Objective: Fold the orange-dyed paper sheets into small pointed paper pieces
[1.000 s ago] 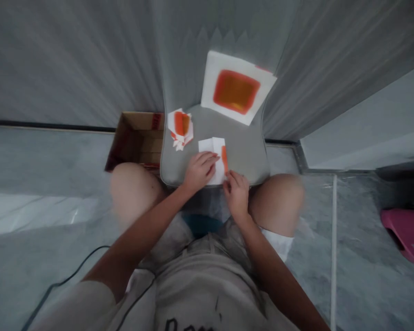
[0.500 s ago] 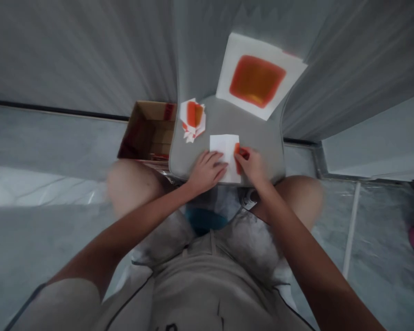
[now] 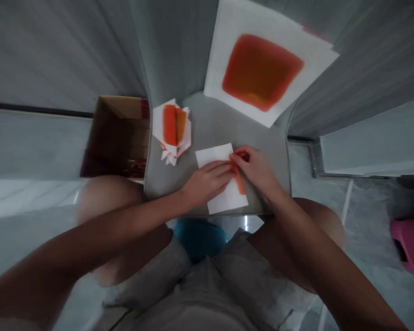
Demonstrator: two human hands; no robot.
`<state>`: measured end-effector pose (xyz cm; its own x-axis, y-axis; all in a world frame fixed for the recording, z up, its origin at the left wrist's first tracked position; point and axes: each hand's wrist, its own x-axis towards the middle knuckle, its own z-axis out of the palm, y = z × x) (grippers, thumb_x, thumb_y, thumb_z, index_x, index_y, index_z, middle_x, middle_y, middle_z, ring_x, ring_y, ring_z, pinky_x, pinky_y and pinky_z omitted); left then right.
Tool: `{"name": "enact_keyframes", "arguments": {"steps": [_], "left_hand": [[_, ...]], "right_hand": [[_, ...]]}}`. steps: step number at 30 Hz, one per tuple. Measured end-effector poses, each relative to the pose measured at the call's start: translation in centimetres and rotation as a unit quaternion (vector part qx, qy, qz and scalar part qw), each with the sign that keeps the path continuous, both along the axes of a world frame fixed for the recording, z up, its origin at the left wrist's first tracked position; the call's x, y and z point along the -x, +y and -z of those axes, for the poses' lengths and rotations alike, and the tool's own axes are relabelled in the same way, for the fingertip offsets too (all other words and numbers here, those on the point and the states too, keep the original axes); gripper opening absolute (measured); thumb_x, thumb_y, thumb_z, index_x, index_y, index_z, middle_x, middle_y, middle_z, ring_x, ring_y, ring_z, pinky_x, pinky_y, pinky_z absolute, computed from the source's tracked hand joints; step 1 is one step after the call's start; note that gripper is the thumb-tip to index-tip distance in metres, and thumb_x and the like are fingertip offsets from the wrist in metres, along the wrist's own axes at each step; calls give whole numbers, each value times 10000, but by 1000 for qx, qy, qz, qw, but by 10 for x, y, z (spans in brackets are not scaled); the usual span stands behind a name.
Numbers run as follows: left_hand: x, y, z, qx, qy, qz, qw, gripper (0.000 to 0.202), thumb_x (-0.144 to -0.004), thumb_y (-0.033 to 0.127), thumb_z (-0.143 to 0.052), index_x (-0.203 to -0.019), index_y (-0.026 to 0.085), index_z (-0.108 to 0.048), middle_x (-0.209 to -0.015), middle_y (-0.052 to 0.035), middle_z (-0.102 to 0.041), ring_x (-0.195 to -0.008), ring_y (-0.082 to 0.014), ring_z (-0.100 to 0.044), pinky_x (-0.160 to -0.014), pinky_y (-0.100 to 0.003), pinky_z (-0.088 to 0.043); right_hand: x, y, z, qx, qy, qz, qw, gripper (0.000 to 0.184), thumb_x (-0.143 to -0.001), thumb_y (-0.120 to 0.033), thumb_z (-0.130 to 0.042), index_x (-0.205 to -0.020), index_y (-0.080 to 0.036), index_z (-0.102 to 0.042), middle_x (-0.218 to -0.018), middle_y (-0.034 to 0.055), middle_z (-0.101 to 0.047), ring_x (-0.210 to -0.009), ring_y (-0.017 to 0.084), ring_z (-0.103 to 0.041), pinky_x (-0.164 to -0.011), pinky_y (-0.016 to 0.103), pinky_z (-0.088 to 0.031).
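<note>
A white sheet of paper (image 3: 210, 156) with an orange strip along its folded right edge lies at the front of the grey chair seat (image 3: 210, 122). My left hand (image 3: 209, 184) rests flat across the paper, fingers stretched toward the strip. With thumb and forefinger, my right hand (image 3: 253, 165) pinches the paper's upper right edge. To the left sits a small stack of folded papers (image 3: 172, 131), white with orange panels and pointed ends. Farther back lies a larger white sheet (image 3: 217, 69) bearing a red-orange square.
An open cardboard box (image 3: 106, 138) stands on the floor left of the seat. Below the seat's front edge, between my legs, is a blue-green object (image 3: 200, 239). A pink plastic item (image 3: 410, 243) is on the floor at far right.
The paper has turned so that its top leans left. My left hand has slid across it toward the orange strip, and my right pinch sits nearer the upper corner. The view has come closer.
</note>
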<state>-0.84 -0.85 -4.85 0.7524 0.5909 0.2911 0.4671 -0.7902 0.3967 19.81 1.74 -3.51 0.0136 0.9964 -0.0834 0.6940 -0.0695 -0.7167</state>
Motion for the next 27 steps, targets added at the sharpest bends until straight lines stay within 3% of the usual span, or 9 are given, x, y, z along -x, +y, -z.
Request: {"name": "enact_keyframes", "arguments": {"steps": [5,11,15,18,22,27], "left_hand": [[1,4,-1,-13,-17,5,1000,314,-1036,195,-527,-1301,223,-694,-1401,-61,-691,-1403,-209,-576,-1242,-406,-459],[7,5,-2,-22,2,-72,997,298,-1041,287,-550,-1299,224,-686,-1417,-79,-680,-1405,-238,-577,-1260,-449,-432],[14,5,-1,12,17,-145,989,586,-1004,531,-588,-1460,163,-581,-1534,-151,-579,-1438,-318,-541,-1245,-506,-436],[17,6,0,29,15,-157,987,698,-994,594,-570,-1528,149,-512,-1567,-161,-545,-1471,-333,-502,-1257,-512,-412],[17,10,-1,38,9,-156,987,665,-1020,569,-535,-1520,131,-518,-1557,-157,-556,-1457,-325,-515,-1241,-493,-426],[14,16,0,29,-15,-172,985,502,-1041,421,-554,-1458,142,-582,-1490,-127,-624,-1399,-281,-572,-1222,-448,-456]], "right_hand": [[9,10,6,-20,-37,-16,999,207,-929,-380,-638,-952,-207,-748,-820,40,-749,-715,204,-674,-703,342,-531],[15,9,7,-116,-38,-47,991,305,-1004,-351,-539,-1166,-227,-766,-1037,85,-749,-906,232,-704,-853,389,-585],[15,0,8,-139,-34,-68,987,319,-1022,-292,-511,-1201,-244,-771,-1135,88,-752,-1049,239,-713,-969,421,-581],[14,-6,10,-145,-30,-60,987,303,-1030,-289,-507,-1159,-267,-781,-1146,70,-766,-1069,238,-717,-998,441,-578],[14,-9,10,-136,-30,-45,989,271,-1022,-329,-550,-1176,-257,-762,-1062,65,-775,-982,233,-725,-932,427,-593],[14,-3,10,-108,1,-15,994,215,-982,-320,-602,-1101,-238,-761,-940,45,-744,-821,200,-683,-819,376,-584]]}}
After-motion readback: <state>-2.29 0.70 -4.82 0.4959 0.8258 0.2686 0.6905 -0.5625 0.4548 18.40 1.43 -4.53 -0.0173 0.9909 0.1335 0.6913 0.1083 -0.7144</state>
